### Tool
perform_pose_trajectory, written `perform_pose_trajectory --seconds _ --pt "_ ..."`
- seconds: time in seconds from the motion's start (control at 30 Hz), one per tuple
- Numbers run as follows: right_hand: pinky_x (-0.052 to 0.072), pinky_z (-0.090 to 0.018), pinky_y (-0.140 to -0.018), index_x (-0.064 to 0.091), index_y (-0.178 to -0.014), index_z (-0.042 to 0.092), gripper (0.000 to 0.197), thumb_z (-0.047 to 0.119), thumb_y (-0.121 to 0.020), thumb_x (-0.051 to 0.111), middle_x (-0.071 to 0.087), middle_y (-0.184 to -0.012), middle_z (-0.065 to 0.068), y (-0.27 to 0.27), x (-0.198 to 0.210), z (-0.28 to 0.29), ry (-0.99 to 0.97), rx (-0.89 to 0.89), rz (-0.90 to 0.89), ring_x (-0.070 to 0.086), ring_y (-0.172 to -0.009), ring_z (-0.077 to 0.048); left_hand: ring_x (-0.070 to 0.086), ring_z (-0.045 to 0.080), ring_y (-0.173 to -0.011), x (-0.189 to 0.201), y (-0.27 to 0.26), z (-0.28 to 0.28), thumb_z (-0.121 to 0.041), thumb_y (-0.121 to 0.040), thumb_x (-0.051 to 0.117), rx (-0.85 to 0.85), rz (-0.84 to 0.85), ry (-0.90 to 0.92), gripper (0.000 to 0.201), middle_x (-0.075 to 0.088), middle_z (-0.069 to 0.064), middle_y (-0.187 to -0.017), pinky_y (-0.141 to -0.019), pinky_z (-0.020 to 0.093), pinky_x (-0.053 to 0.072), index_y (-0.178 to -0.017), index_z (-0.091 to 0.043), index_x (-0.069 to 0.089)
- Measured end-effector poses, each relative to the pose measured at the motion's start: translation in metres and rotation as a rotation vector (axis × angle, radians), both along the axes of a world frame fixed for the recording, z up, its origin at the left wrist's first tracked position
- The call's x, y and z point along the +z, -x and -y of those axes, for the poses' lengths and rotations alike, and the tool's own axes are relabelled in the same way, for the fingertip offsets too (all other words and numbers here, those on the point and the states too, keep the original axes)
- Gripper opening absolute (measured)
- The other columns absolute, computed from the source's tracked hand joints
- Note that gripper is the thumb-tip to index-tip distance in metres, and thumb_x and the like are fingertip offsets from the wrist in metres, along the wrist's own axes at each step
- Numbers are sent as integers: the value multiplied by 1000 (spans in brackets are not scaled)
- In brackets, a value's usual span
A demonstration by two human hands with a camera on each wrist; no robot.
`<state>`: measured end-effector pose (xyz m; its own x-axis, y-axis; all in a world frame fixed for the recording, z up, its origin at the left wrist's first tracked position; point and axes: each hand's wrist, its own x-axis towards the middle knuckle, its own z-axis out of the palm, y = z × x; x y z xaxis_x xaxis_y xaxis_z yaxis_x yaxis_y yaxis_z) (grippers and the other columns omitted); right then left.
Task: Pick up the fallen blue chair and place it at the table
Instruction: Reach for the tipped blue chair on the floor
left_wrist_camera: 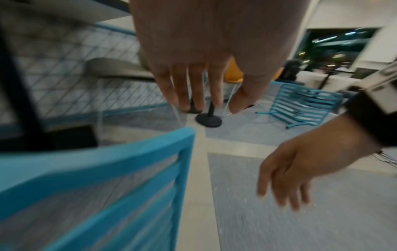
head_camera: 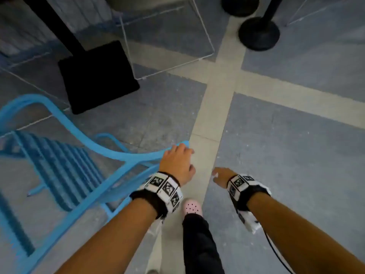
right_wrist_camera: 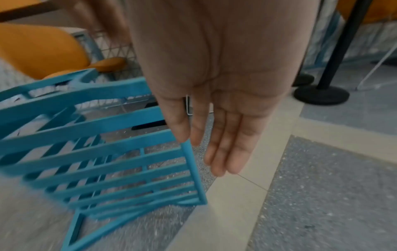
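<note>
The blue slatted chair [head_camera: 65, 171] fills the lower left of the head view, next to the table's black square base [head_camera: 96, 76]; motion blur hides how far it tilts. My left hand [head_camera: 187, 157] is over the corner of the chair's top rail [left_wrist_camera: 107, 161]. Its fingers [left_wrist_camera: 182, 95] hang straight, with a gap down to the rail, and grip nothing. My right hand [head_camera: 216, 175] floats to the right of the chair, over the pale floor stripe, empty. In the right wrist view its straight fingers [right_wrist_camera: 225, 152] are just beside the chair's slatted edge [right_wrist_camera: 191, 163].
A second blue chair [left_wrist_camera: 307, 105] lies tipped over farther off. Black stanchion bases [head_camera: 258, 34] stand at the far right. A white wire chair frame [head_camera: 167, 46] sits behind the table base, and an orange chair [right_wrist_camera: 43, 51] is nearby. My pink shoe [head_camera: 191, 207] is between my arms.
</note>
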<state>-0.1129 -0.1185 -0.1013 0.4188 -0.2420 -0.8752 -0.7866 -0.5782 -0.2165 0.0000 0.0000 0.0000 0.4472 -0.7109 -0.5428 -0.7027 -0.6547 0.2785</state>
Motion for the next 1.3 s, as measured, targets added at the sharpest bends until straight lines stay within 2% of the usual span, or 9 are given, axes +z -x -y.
perform_pose_trajectory --seconds 0.07,0.17,0.27,0.6,0.77,1.03,1.13,1.2,1.3 --pt "38 -33 -107 40 -138 10 43 17 -96 46 46 -144 -16 -17 -32 20 -1 -69 30 45 -132 -29 37 27 -128 -23 -11 45 -27 -87 54 -16 79 44 51 42 8 -138 -107 41 32 -135 -16 37" --pt "41 -36 -104 35 -141 13 51 18 -93 52 49 -140 -17 -38 -70 37 -12 -104 62 49 -127 -31 37 32 -130 -59 -30 80 -29 -85 61 26 59 -156 61 34 13 -145 -107 44 35 -136 -11 34" --pt "42 -40 -106 28 -146 18 63 17 -90 58 42 -145 -14 -50 -100 39 -69 -88 83 47 -130 -32 52 37 -118 -86 -40 82 -20 -89 58 42 -30 -404 38 50 18 -134 -97 43 47 -122 -4 51" --pt "37 -40 -108 36 -143 8 51 19 -95 51 42 -146 -11 -92 -143 -23 -89 26 -23 43 -134 -30 56 39 -114 -86 -38 71 -5 -93 49 -42 -80 -394 25 56 23 -125 -94 42 48 -116 2 56" --pt "41 -41 -104 40 -134 3 58 15 -84 66 42 -139 -18 -80 -128 -36 -43 -179 6 48 -127 -37 55 38 -114 -48 -24 35 -4 -91 47 -112 -130 -440 30 56 20 -124 -94 43 48 -121 -6 52" --pt "45 -36 -98 61 -113 4 26 9 -88 55 61 -125 -19 -83 -38 -98 -255 61 131 58 -117 -32 58 34 -109 37 -37 -39 -9 -88 51 -79 -110 -389 35 61 14 -119 -90 41 50 -121 -19 56" --pt "47 -35 -85 57 -76 15 11 8 -84 58 62 -120 -22 -84 13 -126 -254 167 171 60 -113 -34 61 32 -105 85 -46 -79 -9 -85 53 -49 -65 -340 36 66 12 -114 -88 40 52 -117 -24 60" --pt "49 -36 -87 63 -86 10 6 7 -82 60 64 -118 -22 -82 49 -154 -247 196 210 61 -111 -34 62 29 -102 118 -50 -113 -10 -84 55 -54 -33 -315 36 68 9 -112 -82 35 52 -115 -27 62" --pt "51 -36 -89 64 -110 1 29 7 -82 60 66 -117 -22 -79 104 -202 -201 224 268 62 -110 -35 63 24 -89 168 -52 -170 -14 -83 59 -50 -4 -260 34 69 5 -110 -70 28 47 -113 -31 63"
